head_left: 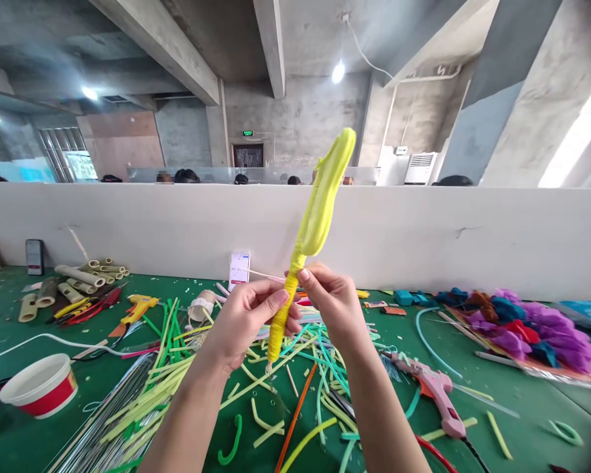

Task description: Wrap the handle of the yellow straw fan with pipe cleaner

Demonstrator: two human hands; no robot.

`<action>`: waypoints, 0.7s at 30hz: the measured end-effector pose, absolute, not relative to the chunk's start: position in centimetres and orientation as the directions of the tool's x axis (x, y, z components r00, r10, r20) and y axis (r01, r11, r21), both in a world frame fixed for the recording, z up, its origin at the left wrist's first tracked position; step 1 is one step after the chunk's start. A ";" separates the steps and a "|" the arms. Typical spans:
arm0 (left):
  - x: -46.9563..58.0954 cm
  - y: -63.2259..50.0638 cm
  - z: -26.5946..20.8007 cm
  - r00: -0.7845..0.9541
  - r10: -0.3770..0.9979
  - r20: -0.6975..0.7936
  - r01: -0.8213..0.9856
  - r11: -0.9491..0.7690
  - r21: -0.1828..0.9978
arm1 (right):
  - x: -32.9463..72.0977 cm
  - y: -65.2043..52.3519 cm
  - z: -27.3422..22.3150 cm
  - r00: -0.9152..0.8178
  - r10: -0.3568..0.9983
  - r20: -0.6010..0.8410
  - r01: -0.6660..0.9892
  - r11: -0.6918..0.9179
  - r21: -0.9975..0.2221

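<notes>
Left hand (256,305) and right hand (329,292), both narrowed on the yellow piece (322,203), which is raised above the middle of the table and tilted with its top to the right. Behind it, the white partition (398,236) spans the far side; before the partition lies the green table (4,295). Loose pale-green strips (167,387) cover much of its near left and centre, while a crumpled purple bundle (561,341) lies at far right. Of the yellow piece itself, the long, fuzzy, grooved head is uppermost, and the stem (277,334), bound in yellow windings, runs down toward the left. Left thumb and fingers grip the stem at mid-length; right thumb and forefinger pinch it just below the head. The step in hand appears to be binding the stem or checking that binding. A pink glue gun (438,387) lies near right, touched by neither hand; a paper cup (42,387) stands at near left. Smallest, a pale tip (269,366) protrudes below the last windings. The next move would seem to call for a steady left grip, with the right fingers pressing the windings flat; whether their end is fastened cannot be told.
</notes>
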State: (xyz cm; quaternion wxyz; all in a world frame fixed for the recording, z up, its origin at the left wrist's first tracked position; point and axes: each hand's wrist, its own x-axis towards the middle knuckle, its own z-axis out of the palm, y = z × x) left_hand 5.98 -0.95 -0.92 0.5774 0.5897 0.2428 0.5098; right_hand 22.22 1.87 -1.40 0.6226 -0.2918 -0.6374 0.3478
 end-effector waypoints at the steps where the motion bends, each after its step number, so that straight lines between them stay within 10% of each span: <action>1: 5.9 -0.8 -0.9 0.385 0.865 0.321 -0.347 -0.186 0.919 | 22.2 1.8 -1.4 -0.066 0.813 0.578 -0.099 0.571 -0.815; 11: 6.3 -0.7 -1.5 0.536 0.777 0.329 -0.528 0.005 0.849 | 21.0 0.7 -1.4 -0.214 0.860 0.464 -0.481 0.320 -0.816; 21: 7.7 -2.6 -0.7 0.049 0.866 0.497 0.049 -0.499 0.865 | 21.7 1.0 -1.0 0.152 0.747 0.647 -0.022 0.657 -0.754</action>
